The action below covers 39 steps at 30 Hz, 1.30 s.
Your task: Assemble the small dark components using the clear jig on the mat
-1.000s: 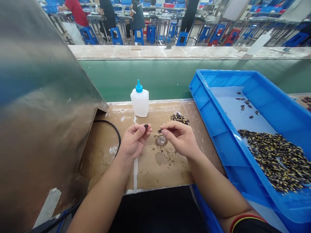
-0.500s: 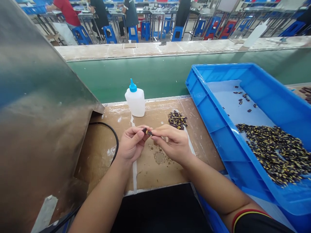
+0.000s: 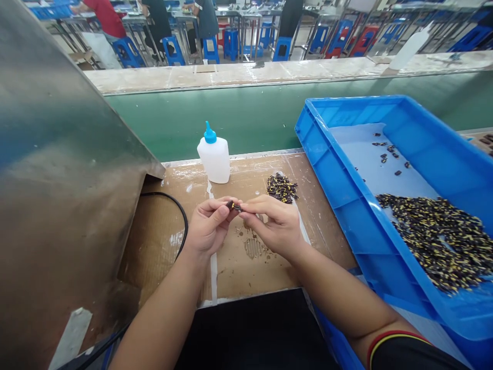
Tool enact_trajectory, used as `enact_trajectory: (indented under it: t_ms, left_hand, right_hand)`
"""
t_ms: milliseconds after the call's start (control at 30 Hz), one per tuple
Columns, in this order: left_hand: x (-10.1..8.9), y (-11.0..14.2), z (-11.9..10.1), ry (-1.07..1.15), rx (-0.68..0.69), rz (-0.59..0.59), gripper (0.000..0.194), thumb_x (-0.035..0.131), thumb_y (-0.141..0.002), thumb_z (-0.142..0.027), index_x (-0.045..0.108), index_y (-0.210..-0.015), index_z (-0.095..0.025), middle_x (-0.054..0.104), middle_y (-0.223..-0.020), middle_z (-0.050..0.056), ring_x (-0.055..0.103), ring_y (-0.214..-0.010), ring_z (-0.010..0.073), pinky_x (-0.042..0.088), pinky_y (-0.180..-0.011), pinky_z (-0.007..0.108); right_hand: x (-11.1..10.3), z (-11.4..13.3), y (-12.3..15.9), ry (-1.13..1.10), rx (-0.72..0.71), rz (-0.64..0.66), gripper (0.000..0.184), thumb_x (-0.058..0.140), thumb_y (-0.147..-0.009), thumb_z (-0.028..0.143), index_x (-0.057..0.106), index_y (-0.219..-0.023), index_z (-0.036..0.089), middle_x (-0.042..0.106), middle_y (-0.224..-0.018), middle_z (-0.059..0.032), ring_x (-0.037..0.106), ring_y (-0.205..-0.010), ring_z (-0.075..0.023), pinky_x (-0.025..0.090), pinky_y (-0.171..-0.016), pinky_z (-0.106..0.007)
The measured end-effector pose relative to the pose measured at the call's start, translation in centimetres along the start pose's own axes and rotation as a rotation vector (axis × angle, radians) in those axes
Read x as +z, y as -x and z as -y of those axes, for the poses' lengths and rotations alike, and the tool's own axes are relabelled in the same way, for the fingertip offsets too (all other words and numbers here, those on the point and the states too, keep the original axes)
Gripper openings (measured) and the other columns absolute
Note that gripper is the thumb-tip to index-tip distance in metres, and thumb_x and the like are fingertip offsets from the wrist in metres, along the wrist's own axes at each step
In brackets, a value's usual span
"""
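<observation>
Over the cardboard-covered bench, my left hand [image 3: 210,226] pinches one end of a small black-and-yellow part [image 3: 233,206] between thumb and fingers. My right hand [image 3: 275,223] grips the part's other end with thumb and forefinger, so the two hands nearly meet. Its exact kind is too small to make out, and the fingertips hide much of it. Just beyond my right hand lies a small pile of similar parts [image 3: 282,188]. A white squeeze bottle [image 3: 215,160] with a blue nozzle cap stands upright behind my left hand.
At right, a large blue crate [image 3: 335,174] holds a heap of black-and-yellow parts [image 3: 442,236]. A metal housing [image 3: 73,185] rises at left, with a black cable [image 3: 184,218] beside it. A green conveyor belt [image 3: 231,113] runs behind the bench. People work at tables farther back.
The view has shifted very slightly. Both hands stay in nearly the same place on the small part, which appears turned a little between the fingers.
</observation>
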State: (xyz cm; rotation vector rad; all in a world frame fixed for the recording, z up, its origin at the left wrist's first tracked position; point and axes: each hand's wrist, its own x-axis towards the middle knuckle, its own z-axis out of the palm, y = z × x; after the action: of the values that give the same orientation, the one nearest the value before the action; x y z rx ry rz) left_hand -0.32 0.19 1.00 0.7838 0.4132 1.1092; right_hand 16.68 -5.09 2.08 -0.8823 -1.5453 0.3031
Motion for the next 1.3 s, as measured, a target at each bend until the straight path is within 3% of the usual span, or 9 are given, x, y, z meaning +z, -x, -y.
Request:
enact_trajectory:
  t_ms: [633,1167,1300]
  left_hand:
    - [0.34,-0.11,-0.28,-0.079,0.027,-0.031,0.021,0.103,-0.069,-0.027,0.082,-0.072,-0.023,0.080,-0.095,0.005,0.078,-0.089,0.0162,0.067,-0.079,0.021]
    - [0.22,-0.33,0.19,-0.139,0.083,-0.047,0.020,0.102,-0.069,-0.027,0.083,-0.074,-0.023,0.080,-0.094,0.006,0.078,-0.086,0.0146,0.065,-0.079,0.020]
    - [-0.24,-0.30,0.41,-0.222,0.131,-0.078,0.019,0.101,-0.070,-0.026,0.083,-0.074,-0.023,0.081,-0.096,0.007,0.078,-0.090,0.0170,0.067,-0.086,0.026]
  right_hand:
    - [-0.07,0.01,0.01,0.030,0.011,0.005,0.014,0.077,-0.100,0.018,0.080,-0.110,0.026,0.083,-0.105,-0.0049,0.080,-0.091,-0.0190,0.069,-0.083,-0.037]
    - [-0.33,-0.42,-0.07,0.075,-0.112,0.030,0.017,0.073,-0.102,0.015,0.077,-0.115,0.024,0.082,-0.106,-0.0065,0.079,-0.091,-0.0181,0.068,-0.079,-0.035]
    - [-0.29,-0.45,-0.09,0.115,-0.142,0.014,0.015,0.074,-0.101,0.015,0.077,-0.114,0.024,0.082,-0.103,-0.0071,0.079,-0.089,-0.0186,0.067,-0.077,-0.035]
